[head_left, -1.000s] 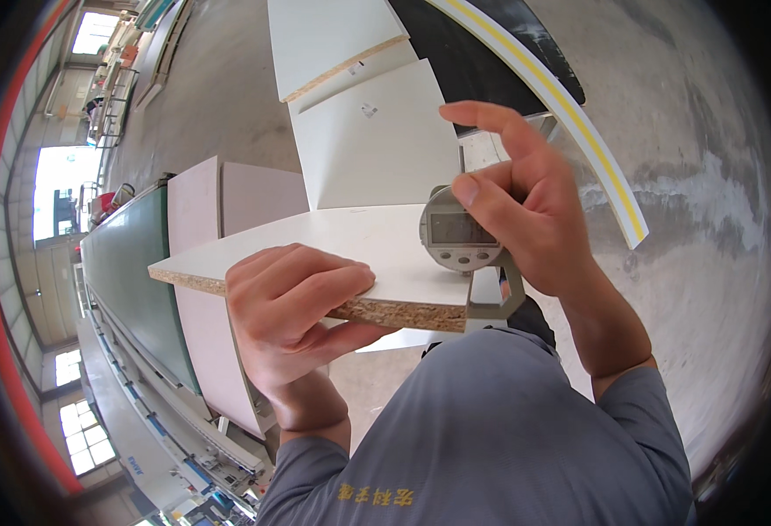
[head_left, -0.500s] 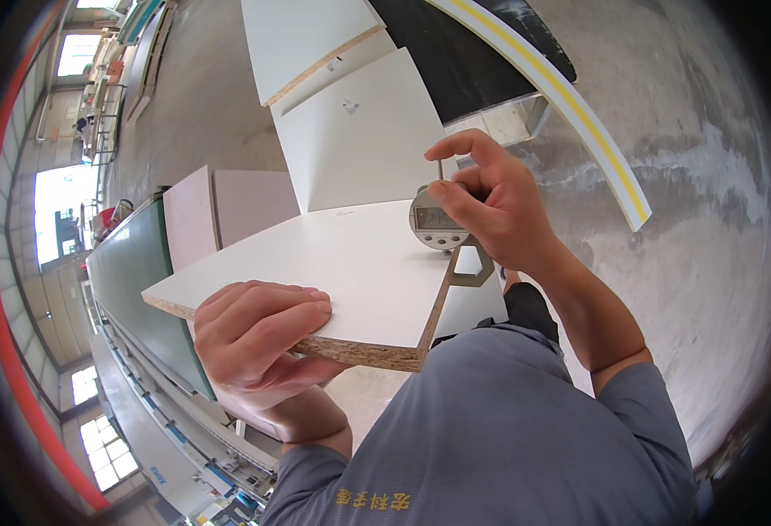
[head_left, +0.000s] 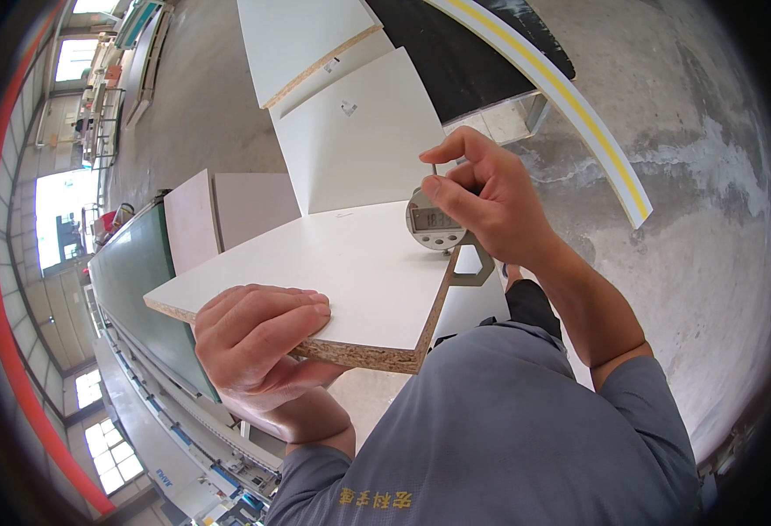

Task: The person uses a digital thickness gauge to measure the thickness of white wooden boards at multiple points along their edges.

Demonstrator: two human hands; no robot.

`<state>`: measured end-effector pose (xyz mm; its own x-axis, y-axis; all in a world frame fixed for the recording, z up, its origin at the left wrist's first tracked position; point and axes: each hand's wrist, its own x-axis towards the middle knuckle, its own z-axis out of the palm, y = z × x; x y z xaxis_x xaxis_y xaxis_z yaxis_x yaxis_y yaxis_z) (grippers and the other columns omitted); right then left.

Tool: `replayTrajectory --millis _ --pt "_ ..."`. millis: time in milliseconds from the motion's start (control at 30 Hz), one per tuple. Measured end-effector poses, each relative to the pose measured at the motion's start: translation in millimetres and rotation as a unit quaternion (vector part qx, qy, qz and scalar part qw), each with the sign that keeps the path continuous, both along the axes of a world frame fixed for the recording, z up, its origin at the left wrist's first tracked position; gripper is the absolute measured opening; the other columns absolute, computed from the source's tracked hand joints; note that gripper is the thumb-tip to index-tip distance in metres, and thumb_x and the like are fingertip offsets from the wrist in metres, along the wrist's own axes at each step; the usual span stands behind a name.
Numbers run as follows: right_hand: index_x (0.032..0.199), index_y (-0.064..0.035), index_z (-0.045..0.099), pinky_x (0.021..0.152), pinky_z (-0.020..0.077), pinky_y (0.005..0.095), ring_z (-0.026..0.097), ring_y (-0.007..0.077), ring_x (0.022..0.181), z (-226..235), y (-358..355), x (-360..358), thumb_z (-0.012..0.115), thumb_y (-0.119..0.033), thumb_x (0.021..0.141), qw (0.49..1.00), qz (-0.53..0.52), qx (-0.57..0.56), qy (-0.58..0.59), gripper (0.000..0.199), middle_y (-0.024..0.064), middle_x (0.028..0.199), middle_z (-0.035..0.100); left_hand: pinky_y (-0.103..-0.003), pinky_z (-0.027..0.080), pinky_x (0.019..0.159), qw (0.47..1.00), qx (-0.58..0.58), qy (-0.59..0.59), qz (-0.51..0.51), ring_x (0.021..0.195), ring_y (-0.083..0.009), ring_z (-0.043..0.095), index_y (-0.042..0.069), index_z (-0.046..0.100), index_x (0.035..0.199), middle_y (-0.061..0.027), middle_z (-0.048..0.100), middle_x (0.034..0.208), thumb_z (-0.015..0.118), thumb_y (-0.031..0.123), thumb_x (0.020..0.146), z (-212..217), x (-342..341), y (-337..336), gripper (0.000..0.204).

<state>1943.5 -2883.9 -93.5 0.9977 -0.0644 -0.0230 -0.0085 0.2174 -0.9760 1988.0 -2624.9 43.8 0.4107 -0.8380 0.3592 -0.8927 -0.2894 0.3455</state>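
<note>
A white-faced chipboard panel (head_left: pixel 350 263) lies tilted in front of me, its raw brown edges showing along the near and right sides. My left hand (head_left: pixel 258 342) grips the near edge, fingers on the white face and the thumb side underneath. On the right, my right hand (head_left: pixel 491 197) holds a digital thickness gauge (head_left: pixel 436 224) with a round face, a small display and several buttons. The gauge's open frame straddles the panel's right edge. My index finger is bent over the thin plunger at the top. Part of the gauge's grip is hidden behind my fingers.
More white panels (head_left: pixel 350 131) stand beyond the held one. Pinkish boards (head_left: pixel 254 210) and a long green-topped machine (head_left: pixel 145 280) are at left. A black surface (head_left: pixel 456 61) lies at the far side, with a curved white and yellow strip (head_left: pixel 569 96) beside it.
The digits on the gauge's display have changed. The gauge and my right hand have shifted very slightly left; my left hand keeps its grip on the panel.
</note>
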Motion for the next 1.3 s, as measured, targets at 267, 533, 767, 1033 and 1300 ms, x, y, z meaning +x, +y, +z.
replayTrajectory --millis 267,533,767,1033,1300 --pt "0.113 -0.0027 0.058 0.053 0.0242 0.0218 0.033 -0.0009 0.053 -0.3 -0.8 1.7 0.064 -0.01 0.099 1.0 -0.003 -0.003 0.003 0.017 -0.0061 0.058 0.051 -0.03 0.058 0.061 1.0 -0.003 -0.002 -0.009 0.073 -0.0222 0.077 0.005 0.075 0.092 -0.0087 0.073 0.076 0.086 0.051 0.075 -0.5 4.5 -2.0 0.05" --pt "0.113 -0.0027 0.058 0.054 0.0244 0.0215 0.034 -0.0009 0.053 0.6 -0.2 3.8 0.064 -0.01 0.099 1.0 -0.007 0.005 0.004 0.018 -0.0063 0.058 0.052 -0.03 0.058 0.061 1.0 -0.004 -0.009 -0.002 0.073 -0.0216 0.076 0.005 0.075 0.092 -0.0086 0.073 0.076 0.085 0.053 0.076 -1.0 6.3 -2.9 0.051" --pt "0.128 -0.0003 0.057 0.053 0.025 0.0218 0.034 0.0003 0.053 -4.2 -0.4 3.0 0.064 -0.011 0.098 1.0 -0.011 0.011 0.008 0.032 -0.0063 0.058 0.05 -0.029 0.058 0.057 1.0 0.013 -0.009 -0.015 0.07 -0.0222 0.077 0.006 0.075 0.09 -0.0087 0.074 0.076 0.083 0.054 0.078 4.2 11.4 -6.3 0.05" --pt "0.15 -0.0013 0.044 0.053 0.0319 0.0252 0.041 0.0062 0.053 -128.8 -4.9 12.7 0.066 -0.022 0.099 0.996 -0.048 -0.066 0.025 0.06 -0.0019 0.058 0.049 -0.028 0.058 0.056 0.999 0.045 -0.01 -0.011 0.069 -0.0219 0.077 0.007 0.075 0.091 -0.0083 0.075 0.076 0.081 0.053 0.081 8.8 10.9 -6.3 0.047" --pt "0.135 -0.0058 0.056 0.053 0.0279 0.0263 0.035 0.0047 0.056 -215.4 -10.9 22.7 0.067 -0.029 0.102 0.998 -0.048 0.008 0.044 0.042 -0.0054 0.062 0.045 -0.029 0.059 0.06 0.995 0.095 0.003 -0.007 0.074 -0.0211 0.077 0.01 0.07 0.095 -0.0069 0.074 0.082 0.089 0.052 0.072 13.9 13.2 -4.4 0.051"
